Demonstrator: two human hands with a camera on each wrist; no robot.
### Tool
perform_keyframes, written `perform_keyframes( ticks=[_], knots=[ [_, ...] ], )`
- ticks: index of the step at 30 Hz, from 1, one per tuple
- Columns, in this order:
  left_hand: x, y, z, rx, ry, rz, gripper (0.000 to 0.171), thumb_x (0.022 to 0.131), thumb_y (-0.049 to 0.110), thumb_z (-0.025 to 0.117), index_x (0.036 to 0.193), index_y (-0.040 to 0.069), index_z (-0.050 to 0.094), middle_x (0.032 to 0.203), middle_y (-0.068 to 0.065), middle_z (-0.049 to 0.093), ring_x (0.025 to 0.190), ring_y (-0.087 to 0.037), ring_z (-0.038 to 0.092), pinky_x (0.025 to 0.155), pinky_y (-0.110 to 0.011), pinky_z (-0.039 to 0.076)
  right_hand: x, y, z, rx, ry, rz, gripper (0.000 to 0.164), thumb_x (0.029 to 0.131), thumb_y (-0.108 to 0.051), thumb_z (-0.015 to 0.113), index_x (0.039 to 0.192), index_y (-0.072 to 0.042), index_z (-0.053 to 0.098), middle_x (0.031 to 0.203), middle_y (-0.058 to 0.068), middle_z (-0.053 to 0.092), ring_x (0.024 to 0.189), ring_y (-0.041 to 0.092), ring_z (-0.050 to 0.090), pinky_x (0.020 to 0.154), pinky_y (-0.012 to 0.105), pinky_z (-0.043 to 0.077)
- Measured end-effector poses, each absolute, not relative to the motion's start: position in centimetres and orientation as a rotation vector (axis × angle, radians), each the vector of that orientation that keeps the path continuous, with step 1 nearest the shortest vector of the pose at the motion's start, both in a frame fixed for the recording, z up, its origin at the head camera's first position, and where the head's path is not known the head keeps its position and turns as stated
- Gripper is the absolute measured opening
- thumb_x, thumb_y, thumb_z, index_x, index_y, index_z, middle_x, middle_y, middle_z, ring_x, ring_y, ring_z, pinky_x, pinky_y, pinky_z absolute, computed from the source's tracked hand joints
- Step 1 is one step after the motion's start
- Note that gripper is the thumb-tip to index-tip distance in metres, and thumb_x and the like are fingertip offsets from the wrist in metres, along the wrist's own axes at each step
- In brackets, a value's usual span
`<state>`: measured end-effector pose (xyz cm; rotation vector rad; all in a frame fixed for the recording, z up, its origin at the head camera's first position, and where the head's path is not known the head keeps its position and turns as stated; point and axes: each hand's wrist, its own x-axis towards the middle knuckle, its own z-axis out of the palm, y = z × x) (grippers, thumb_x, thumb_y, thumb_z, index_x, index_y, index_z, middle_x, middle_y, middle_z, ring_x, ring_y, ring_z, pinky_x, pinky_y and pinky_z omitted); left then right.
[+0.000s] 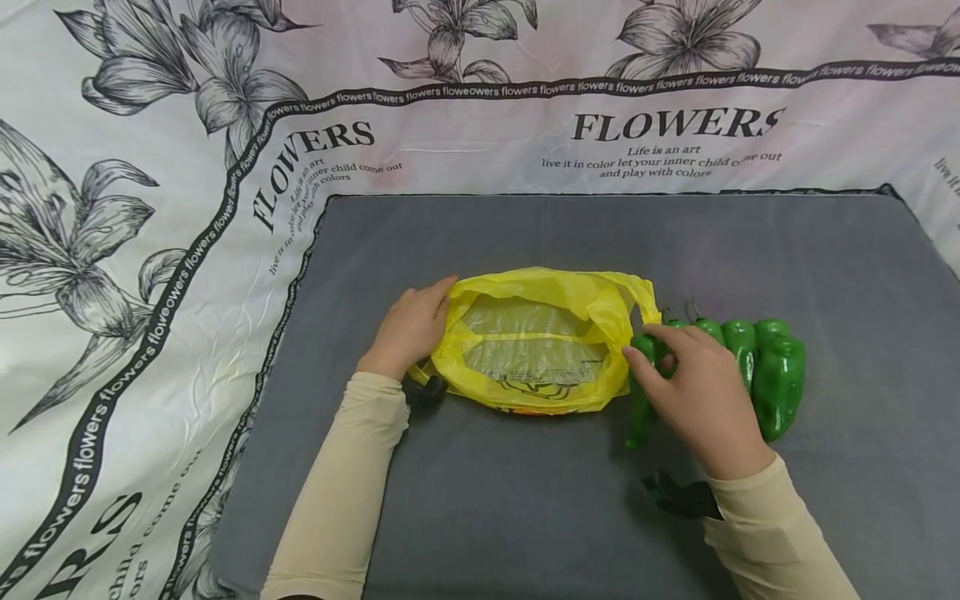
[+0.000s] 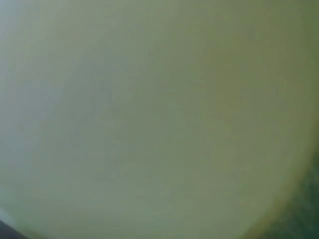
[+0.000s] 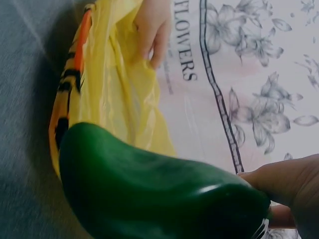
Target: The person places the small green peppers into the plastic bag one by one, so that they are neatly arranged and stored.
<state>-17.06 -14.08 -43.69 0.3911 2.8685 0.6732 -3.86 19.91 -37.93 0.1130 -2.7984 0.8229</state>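
A yellow plastic bag lies on the grey cloth with its mouth spread wide and its pale inside showing. My left hand holds the bag's left rim; the right wrist view also catches this hand at the yellow plastic. With thumb and fingers, my right hand pinches a long green pepper by its stem end, close beside the bag's right rim. More green peppers lie in a group just right of that hand, partly hidden behind it. A blurred pale surface fills the left wrist view.
Grey cloth covers the work surface under everything. White fabric with black flower drawings and lettering borders it at the back and left. Dark wrist straps sit at the sleeve cuffs.
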Motion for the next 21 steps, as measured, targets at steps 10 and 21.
perform_keyframes(
  ticks=[10,21],
  knots=[
    [-17.2,-14.0,-44.0,0.414,2.873,0.708,0.047,0.116,0.022,0.038,0.162,0.019,0.044,0.15,-0.007,0.061,0.134,-0.03,0.06,0.122,-0.046,0.033,-5.3,18.0,-37.4,0.19,-2.819,0.808,0.04,0.099,-0.026,0.076,0.128,0.0,0.072,0.089,0.011,0.062,0.073,0.023,0.056,0.067,0.043,0.048],
    [-17.3,-14.1,-44.0,0.39,2.85,0.727,0.047,0.116,0.023,0.039,0.162,0.022,0.044,0.153,-0.004,0.059,0.134,-0.03,0.056,0.116,-0.047,0.039,-7.2,16.1,-36.7,0.308,-2.83,0.88,0.038,0.1,-0.028,0.074,0.126,0.0,0.074,0.109,0.019,0.073,0.082,0.028,0.065,0.07,0.047,0.054]
  ],
)
